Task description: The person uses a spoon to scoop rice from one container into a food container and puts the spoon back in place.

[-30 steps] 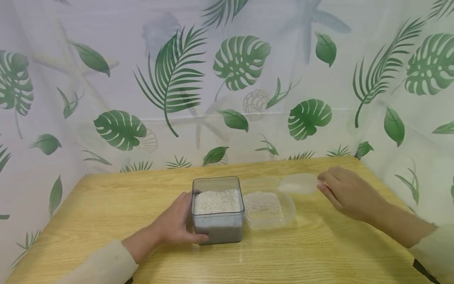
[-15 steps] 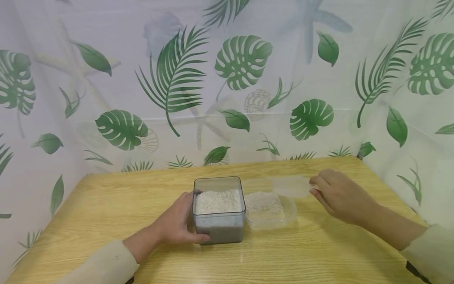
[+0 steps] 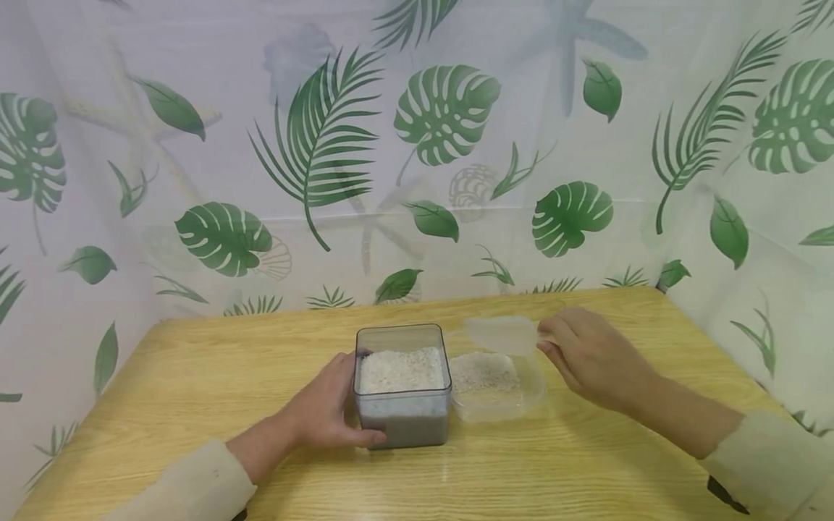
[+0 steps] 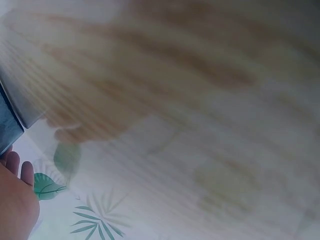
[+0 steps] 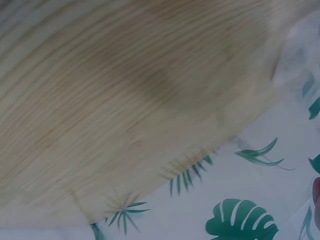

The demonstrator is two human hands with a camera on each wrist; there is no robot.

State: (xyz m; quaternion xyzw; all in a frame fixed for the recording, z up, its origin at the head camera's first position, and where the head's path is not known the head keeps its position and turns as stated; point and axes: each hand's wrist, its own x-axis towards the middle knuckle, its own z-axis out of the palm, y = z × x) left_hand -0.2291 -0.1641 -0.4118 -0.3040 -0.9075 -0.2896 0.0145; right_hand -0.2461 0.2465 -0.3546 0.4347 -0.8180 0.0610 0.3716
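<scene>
My left hand (image 3: pixel 326 405) grips the left side of a grey see-through square box (image 3: pixel 410 427), its thumb on the near face and fingers behind the wall. White rice (image 3: pixel 400 370) fills much of the box. Against its right side stands a low clear plastic container (image 3: pixel 531 391) with a layer of rice (image 3: pixel 485 373) in it. Over that container's back edge, my right hand (image 3: pixel 593 358) pinches a translucent white plastic scoop (image 3: pixel 502 334) by its right end. In the left wrist view, fingers of the left hand (image 4: pixel 17 200) show by the dark box (image 4: pixel 9 122).
The box and container stand on a light wood-grain table (image 3: pixel 554 470). A white curtain (image 3: pixel 489 246) printed with green leaves hangs behind the table and along its sides.
My right hand has moved left with the scoop, from the right of the clear container to over its back part. The left hand and the box have stayed in place.
</scene>
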